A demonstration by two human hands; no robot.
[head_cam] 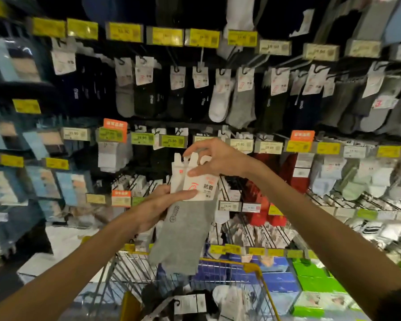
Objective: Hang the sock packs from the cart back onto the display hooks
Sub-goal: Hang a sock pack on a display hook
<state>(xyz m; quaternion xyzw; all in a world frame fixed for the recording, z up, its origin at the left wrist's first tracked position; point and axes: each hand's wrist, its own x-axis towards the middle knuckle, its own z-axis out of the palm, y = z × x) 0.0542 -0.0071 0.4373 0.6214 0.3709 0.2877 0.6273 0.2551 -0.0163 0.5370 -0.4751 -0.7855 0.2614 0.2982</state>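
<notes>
A grey sock pack (183, 230) with a white card header hangs in the air in front of the display wall. My left hand (155, 209) grips the pack at the lower edge of its card, thumb across the front. My right hand (211, 158) pinches the top of the card near its hook tab. Below stands the wire cart (134, 269) with a yellow rim; more sock packs (229, 302), black and white, lie inside it. Rows of display hooks (202, 59) carry hanging socks above and to the right.
Yellow price tags (125, 31) line the rails. Boxed goods in blue and green (315, 281) are stacked at the lower right behind the cart. Packaged items (42, 181) fill the shelves on the left. White packs crowd the wire hooks (252, 230) just behind my hands.
</notes>
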